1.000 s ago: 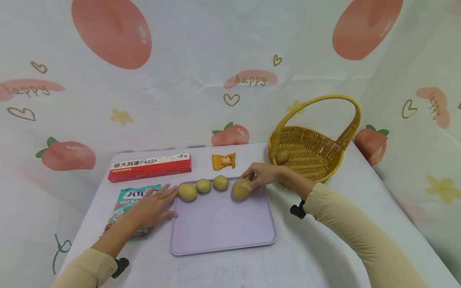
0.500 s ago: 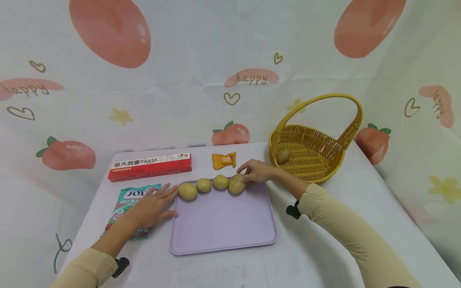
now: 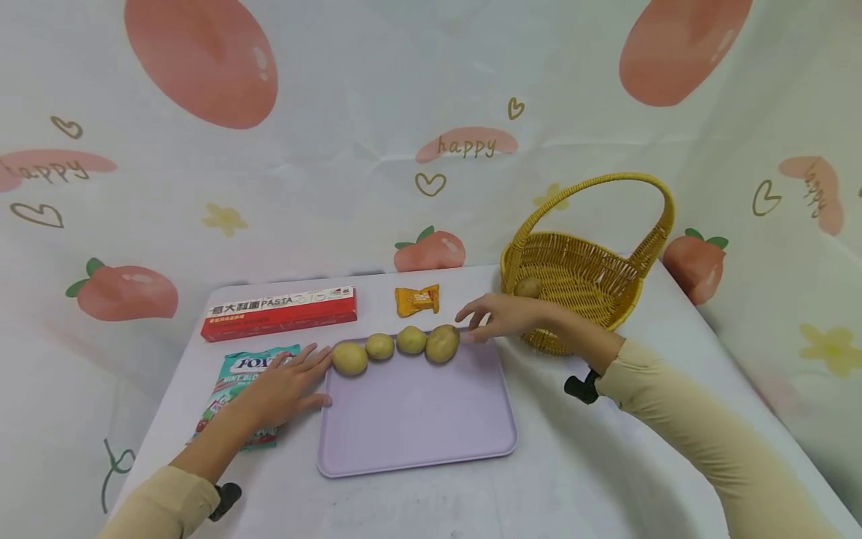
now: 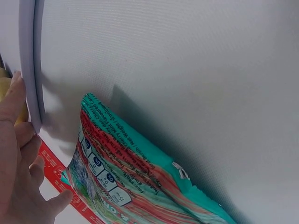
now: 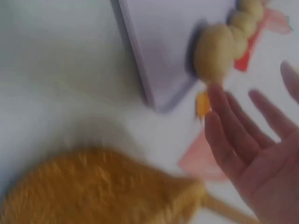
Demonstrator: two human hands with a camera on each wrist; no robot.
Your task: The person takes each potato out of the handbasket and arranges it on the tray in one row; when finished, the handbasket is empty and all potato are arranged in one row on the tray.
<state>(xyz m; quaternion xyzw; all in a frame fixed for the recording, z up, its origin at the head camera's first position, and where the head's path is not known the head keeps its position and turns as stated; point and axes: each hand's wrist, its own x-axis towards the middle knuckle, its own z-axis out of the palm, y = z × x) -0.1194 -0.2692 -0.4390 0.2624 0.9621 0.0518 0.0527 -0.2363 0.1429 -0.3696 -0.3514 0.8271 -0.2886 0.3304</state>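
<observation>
Several potatoes stand in a row along the far edge of a lilac tray (image 3: 417,419). The rightmost potato (image 3: 442,343) is the largest; the leftmost potato (image 3: 350,359) sits in the tray's far left corner. My left hand (image 3: 286,389) rests at the tray's left rim with fingers spread, its fingertips by the leftmost potato. Over the tray's far right corner is my right hand (image 3: 505,314), just right of the largest potato, fingers loosely bent and holding nothing. One more potato (image 3: 528,287) lies inside a yellow wicker basket (image 3: 572,299), partly behind the right hand.
A red pasta box (image 3: 279,314) lies at the back left. The teal candy bag (image 4: 135,168) is beneath and beside the left forearm. An orange wrapped snack (image 3: 417,301) lies behind the tray. The basket's tall handle (image 3: 606,180) arches up at the back right.
The right hand slid the largest potato left and back, up against the row, then let go and drew away to the right. The left hand has stayed in place.
</observation>
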